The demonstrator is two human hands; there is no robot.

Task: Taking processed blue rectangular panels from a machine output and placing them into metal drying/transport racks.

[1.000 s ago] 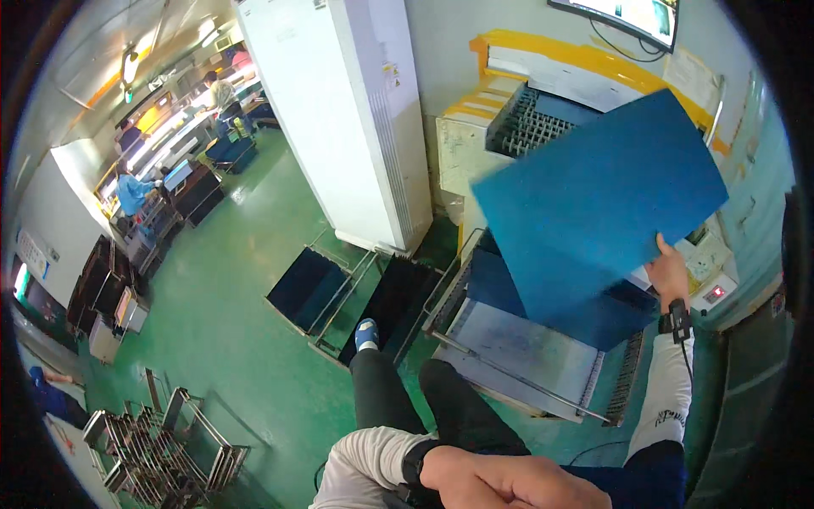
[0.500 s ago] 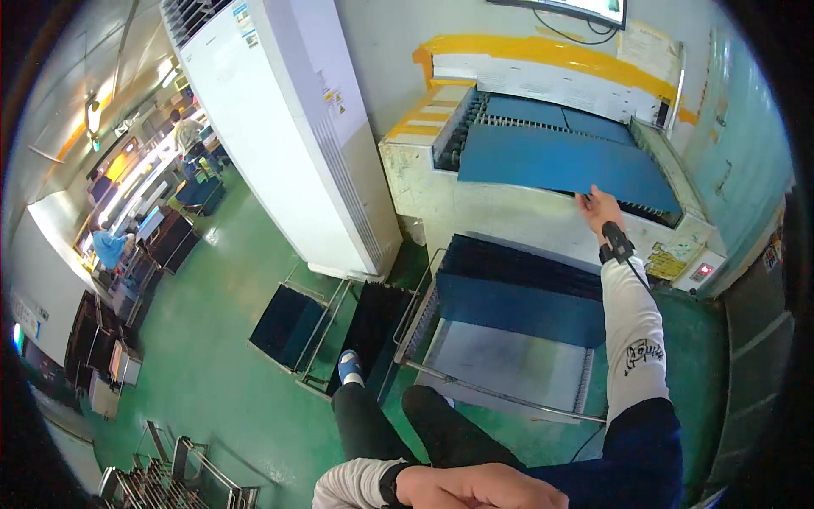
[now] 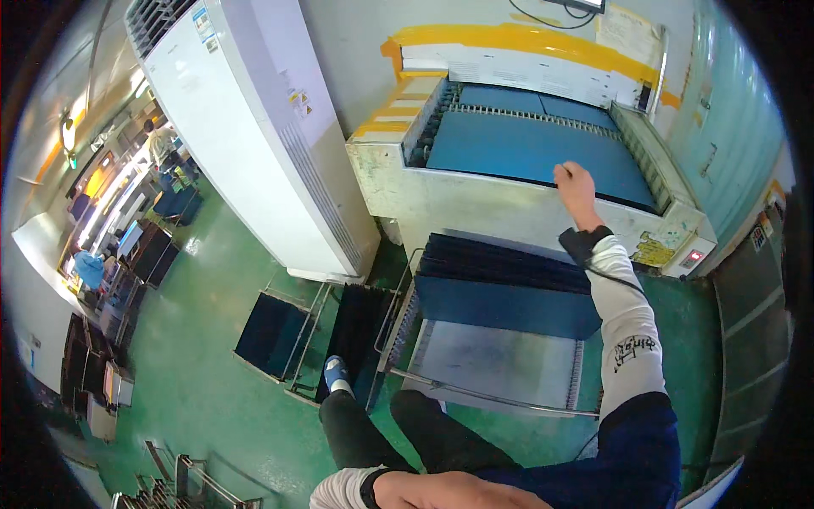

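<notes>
A large blue panel (image 3: 526,146) lies flat on the roller bed of a pale machine (image 3: 475,204). My right hand (image 3: 577,188) is over the panel's front edge with its fingers curled in, and nothing shows in them. A dark band with a cable is around that wrist. My left hand (image 3: 458,492) lies low in front of my body, cut off by the lower edge, so its fingers are hidden. Below the machine, a rack (image 3: 496,360) holds several dark blue panels (image 3: 509,305) upright at its far side.
Two smaller panel pieces (image 3: 500,98) lie further back on the rollers. A tall white air conditioner (image 3: 246,144) stands left of the machine. Low carts with dark panels (image 3: 271,335) stand by my feet. Metal racks (image 3: 182,483) are at the lower left; people work far left.
The large panel, tilted and overhanging the front, now lies flat and further in on the rollers. My right hand's fingers have curled in from being stretched. The view has shifted slightly.
</notes>
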